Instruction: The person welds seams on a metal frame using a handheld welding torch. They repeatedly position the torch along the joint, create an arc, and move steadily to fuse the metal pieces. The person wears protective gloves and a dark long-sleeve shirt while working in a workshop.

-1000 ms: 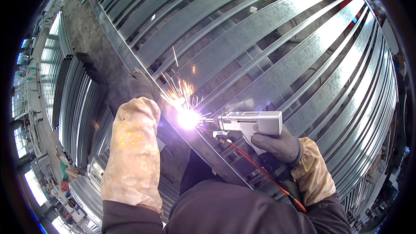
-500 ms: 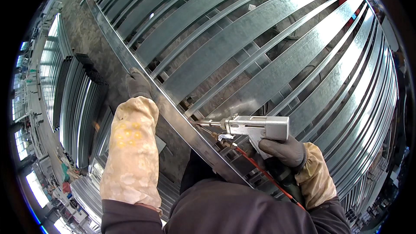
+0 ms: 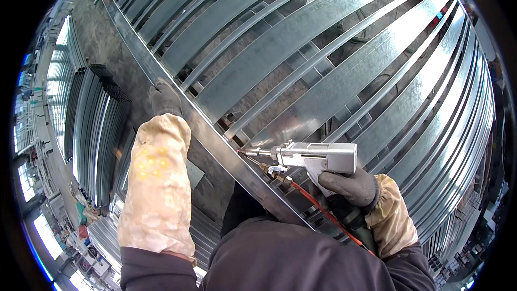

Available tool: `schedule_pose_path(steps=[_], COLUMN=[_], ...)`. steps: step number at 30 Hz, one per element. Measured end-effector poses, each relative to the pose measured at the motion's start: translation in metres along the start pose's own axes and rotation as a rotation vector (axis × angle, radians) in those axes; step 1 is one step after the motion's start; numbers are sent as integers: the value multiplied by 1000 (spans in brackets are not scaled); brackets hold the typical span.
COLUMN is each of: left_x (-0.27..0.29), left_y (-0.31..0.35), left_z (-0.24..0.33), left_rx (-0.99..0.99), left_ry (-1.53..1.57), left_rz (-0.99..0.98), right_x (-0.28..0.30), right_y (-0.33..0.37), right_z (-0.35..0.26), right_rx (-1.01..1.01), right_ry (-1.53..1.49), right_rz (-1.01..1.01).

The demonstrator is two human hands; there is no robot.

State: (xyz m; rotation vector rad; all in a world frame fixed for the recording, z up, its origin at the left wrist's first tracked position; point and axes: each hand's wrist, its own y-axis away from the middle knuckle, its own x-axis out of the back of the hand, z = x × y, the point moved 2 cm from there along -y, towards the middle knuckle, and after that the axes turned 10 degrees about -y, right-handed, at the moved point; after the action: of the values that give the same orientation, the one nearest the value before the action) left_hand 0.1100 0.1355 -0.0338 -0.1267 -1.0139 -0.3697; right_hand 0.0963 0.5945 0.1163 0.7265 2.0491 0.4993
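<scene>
The right hand [image 3: 353, 186] has its grip closed around the handle of the gun [image 3: 318, 156], which sits on the inner side of the rail [image 3: 207, 134], nozzle at the rail. The left hand [image 3: 164, 98] is at the rail's outer edge; whether its grip holds it, I cannot tell. Slats [image 3: 323, 99] extend inward from the rail; bars [image 3: 91, 129] lie stacked beyond its outer side.

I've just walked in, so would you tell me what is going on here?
A person's gloved right hand holds a silver pistol-shaped torch with a red hose, its nozzle pointed at the edge rail of a slatted metal frame. The gloved left hand is at the same rail, farther along. No sparks show at the nozzle now.
</scene>
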Motion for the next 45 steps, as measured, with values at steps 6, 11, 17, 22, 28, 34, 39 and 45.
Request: schedule_pose_path(steps=[6,11,17,22,28,34,39,45], left_x=[-2,0,1,0,1,-12,-20,-10], left_y=[-5,-8,-16,-1,-14,-26,-30,-46], left_z=[-7,-7,-18,1,-12,-25,-28,-47], left_rx=[13,19,5,20,-11,-58,14,-159], left_ry=[-30,-1,-51,-74,-127,-74,44,-300], left_rz=[-10,-25,21,-6,23,38,-36,74], right_x=[1,1,1,8,5,12,13,9], right_y=[2,3,2,6,12,14,16,18], right_z=[0,-1,5,9,10,19,20,19], right_rx=[-10,-13,103,41,-61,-44,-48,-49], right_ry=[43,83,154,128,33,36,81,64], right_rz=[15,-9,6,25,1,-10,4,-8])
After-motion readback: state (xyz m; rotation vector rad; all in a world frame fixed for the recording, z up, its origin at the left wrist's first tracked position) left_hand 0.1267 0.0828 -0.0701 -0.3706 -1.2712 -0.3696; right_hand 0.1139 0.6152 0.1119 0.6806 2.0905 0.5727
